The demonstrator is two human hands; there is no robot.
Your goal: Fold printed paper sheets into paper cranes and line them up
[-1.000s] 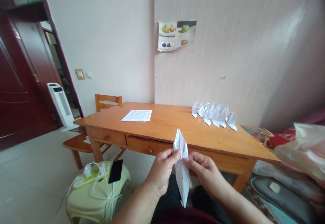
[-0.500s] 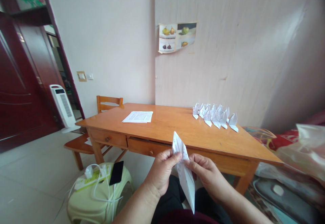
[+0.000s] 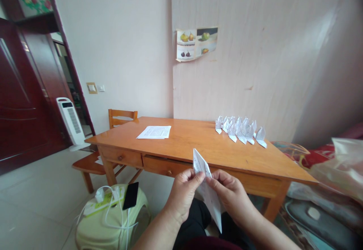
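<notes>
Between my hands is a long, narrow piece of folded white paper (image 3: 212, 201) with printed text on its upper part. It points up and away from me, over my lap and just in front of the table edge. My left hand (image 3: 185, 189) pinches its middle from the left, thumb on top. From the right, my right hand (image 3: 229, 189) pinches it at nearly the same spot, the two thumbs almost meeting. The fingers beneath the paper are partly hidden.
A wooden table (image 3: 187, 144) stands ahead. On it lie a stack of printed sheets (image 3: 154, 132) and several folded paper pieces (image 3: 241, 130) in rows. At lower left, a plastic stool (image 3: 96, 231) bears a power strip (image 3: 99, 204), cables and a phone (image 3: 131, 196). Bags (image 3: 337, 167) lie at right.
My left thumb has slid slightly toward the right one along the fold. The paper's lower end has shifted a little right and up. Both hands keep their pinch.
</notes>
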